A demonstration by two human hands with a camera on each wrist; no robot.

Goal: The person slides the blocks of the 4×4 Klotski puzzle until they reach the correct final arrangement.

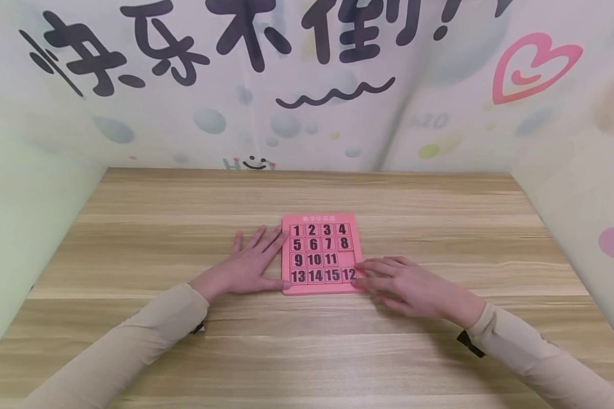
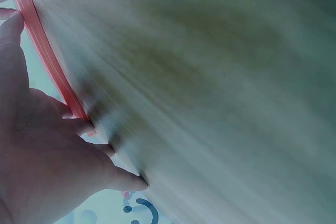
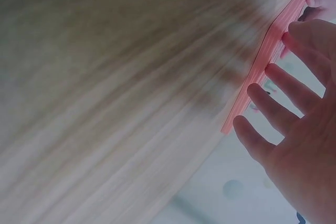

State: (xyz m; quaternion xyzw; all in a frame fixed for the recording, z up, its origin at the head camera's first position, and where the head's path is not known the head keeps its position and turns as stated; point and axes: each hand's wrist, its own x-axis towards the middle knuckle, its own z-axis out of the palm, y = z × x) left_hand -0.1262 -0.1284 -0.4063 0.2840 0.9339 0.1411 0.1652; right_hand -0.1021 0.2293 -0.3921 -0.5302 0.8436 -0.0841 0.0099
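Observation:
A pink sliding number puzzle lies flat on the table, its tiles in four rows. The top rows run 1 to 8; the third shows 9, 10, 11 and a bare slot at its right end. Along the bottom are 13, 14, 15 and the 12 tile. My left hand is spread flat at the frame's left side, thumb at the lower left corner and fingertips at the left edge. Over the right edge, my right hand reaches in with extended fingers, fingertips beside the 12 tile. Both wrist views show the puzzle's pink side.
The wood-grain table runs back to a white printed wall with large black characters and a pink heart. Side walls stand close at left and right. Dark straps show under both sleeves.

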